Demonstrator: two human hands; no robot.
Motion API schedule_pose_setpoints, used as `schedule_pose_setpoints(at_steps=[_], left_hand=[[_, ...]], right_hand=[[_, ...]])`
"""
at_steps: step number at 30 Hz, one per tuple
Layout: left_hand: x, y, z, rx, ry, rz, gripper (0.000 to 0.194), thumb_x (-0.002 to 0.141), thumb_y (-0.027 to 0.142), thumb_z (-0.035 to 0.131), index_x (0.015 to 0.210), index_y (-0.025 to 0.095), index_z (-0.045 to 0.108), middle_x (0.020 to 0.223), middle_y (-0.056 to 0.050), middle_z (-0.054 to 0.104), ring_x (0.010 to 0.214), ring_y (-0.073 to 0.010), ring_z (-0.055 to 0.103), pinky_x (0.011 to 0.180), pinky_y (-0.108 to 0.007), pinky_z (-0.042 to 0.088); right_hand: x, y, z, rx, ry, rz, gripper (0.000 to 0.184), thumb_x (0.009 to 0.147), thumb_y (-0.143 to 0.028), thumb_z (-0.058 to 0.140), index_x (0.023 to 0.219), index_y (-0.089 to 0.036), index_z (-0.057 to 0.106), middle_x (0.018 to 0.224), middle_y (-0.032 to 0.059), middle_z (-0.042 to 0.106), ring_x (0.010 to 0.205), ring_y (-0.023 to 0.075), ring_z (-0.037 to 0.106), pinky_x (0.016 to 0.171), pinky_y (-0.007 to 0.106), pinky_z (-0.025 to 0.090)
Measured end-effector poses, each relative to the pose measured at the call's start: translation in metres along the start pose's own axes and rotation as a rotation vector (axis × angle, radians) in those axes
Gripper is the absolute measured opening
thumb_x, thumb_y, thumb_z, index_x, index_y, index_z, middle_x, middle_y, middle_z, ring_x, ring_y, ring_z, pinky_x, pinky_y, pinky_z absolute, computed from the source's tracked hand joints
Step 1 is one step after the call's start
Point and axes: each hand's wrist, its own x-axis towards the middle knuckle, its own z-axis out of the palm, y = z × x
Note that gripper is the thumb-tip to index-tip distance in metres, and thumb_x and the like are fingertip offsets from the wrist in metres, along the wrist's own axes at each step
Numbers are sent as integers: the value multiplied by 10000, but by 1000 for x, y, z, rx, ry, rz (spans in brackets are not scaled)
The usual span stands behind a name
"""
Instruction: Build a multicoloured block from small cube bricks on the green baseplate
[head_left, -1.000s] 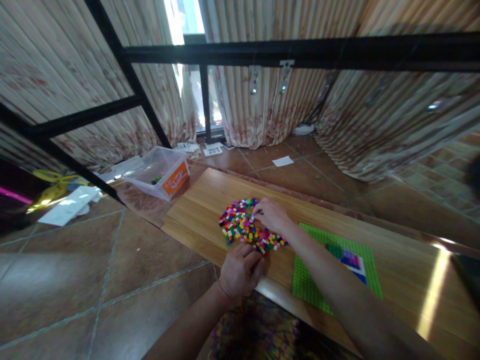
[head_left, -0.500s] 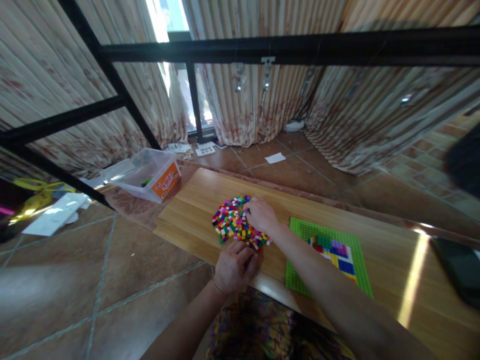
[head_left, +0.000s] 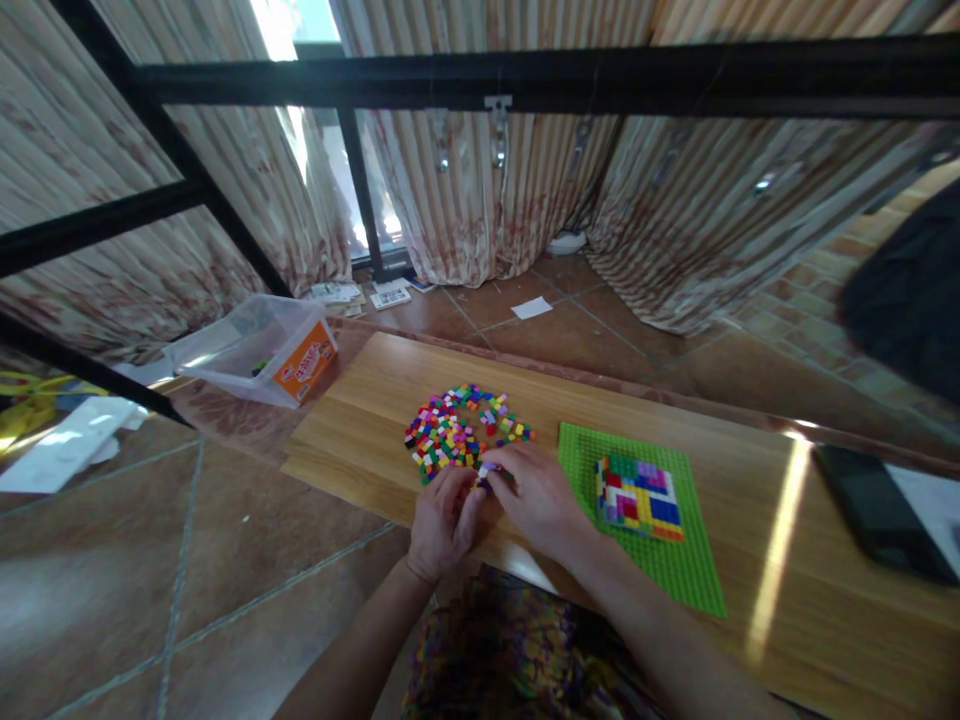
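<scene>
A heap of small multicoloured building bricks [head_left: 446,430] lies on the wooden table. At the near side of the heap my two hands come together. My right hand [head_left: 536,495] is closed in a pinch, with a small whitish building brick [head_left: 485,468] at its fingertips. Just beside it, my left hand [head_left: 442,525] has its fingers curled together; what they hold, if anything, is hidden. To the right, a green baseplate [head_left: 694,570] carries a low block of joined bricks [head_left: 637,500] in red, yellow, blue, white and purple.
A clear plastic bin [head_left: 225,375] with an orange label stands left of the table [head_left: 360,400]. A dark tablet-like device [head_left: 877,515] lies at the table's right. A black metal frame [head_left: 450,80] crosses before the curtains; papers [head_left: 532,308] lie on the floor.
My right hand has drawn back from the far side of the heap to meet my left hand. The brick block on the baseplate is now uncovered. The view has turned slightly right.
</scene>
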Motion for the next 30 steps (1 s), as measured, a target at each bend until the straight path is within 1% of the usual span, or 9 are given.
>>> schedule_pose_setpoints(at_steps=[3, 6, 9, 13, 20, 24, 28, 30], left_hand=[[1, 1, -2, -16, -76, 22, 227, 974, 276, 415, 853, 190, 586, 772, -43, 592, 731, -158, 566, 664, -271, 463], [3, 3, -5, -59, -98, 14, 253, 973, 280, 420, 784, 190, 563, 738, -35, 567, 705, -154, 545, 642, -266, 443], [5, 5, -8, -119, -104, -8, 249, 967, 299, 439, 785, 191, 569, 755, -37, 576, 723, -157, 550, 642, -266, 441], [5, 4, -10, -157, -137, -13, 244, 968, 296, 440, 797, 188, 577, 764, -35, 575, 739, -156, 548, 651, -263, 431], [6, 1, -11, -153, -214, -11, 248, 970, 290, 437, 779, 182, 554, 744, -22, 542, 730, -153, 518, 667, -266, 404], [7, 1, -13, -152, -239, 5, 235, 972, 285, 432, 806, 182, 562, 761, -22, 546, 747, -154, 526, 688, -270, 404], [7, 2, -14, -104, -230, 24, 238, 976, 269, 418, 796, 183, 548, 740, -21, 539, 732, -154, 520, 683, -270, 404], [6, 2, -12, -74, -204, 36, 227, 971, 264, 430, 792, 183, 544, 736, -23, 542, 727, -155, 522, 676, -268, 405]], right_hand=[[-17, -3, 10, 54, 49, -53, 197, 879, -125, 528, 972, -215, 677, 945, 61, 709, 911, 196, 638, 871, 329, 487], [-21, -2, 18, 95, 79, -73, 218, 875, -108, 524, 971, -224, 681, 953, 58, 709, 911, 191, 643, 870, 329, 500], [-21, 0, 22, 138, 101, -76, 215, 866, -97, 533, 944, -225, 688, 945, 53, 711, 914, 186, 644, 874, 324, 501], [-22, 0, 22, 194, 123, -29, 211, 851, -95, 564, 951, -222, 701, 946, 50, 718, 906, 179, 653, 868, 312, 504], [-29, -1, 25, 304, 129, 27, 208, 876, -136, 573, 994, -237, 712, 944, 29, 734, 900, 163, 664, 852, 290, 509], [-30, 4, 26, 349, 123, 73, 225, 882, -147, 561, 1012, -237, 720, 974, 37, 743, 913, 165, 678, 853, 291, 520], [-30, 9, 18, 398, 142, 143, 208, 887, -191, 559, 990, -232, 735, 985, 49, 752, 905, 180, 699, 842, 308, 539], [-33, 8, 10, 441, 155, 167, 224, 898, -216, 548, 1026, -234, 730, 1014, 48, 751, 922, 181, 700, 839, 306, 542]])
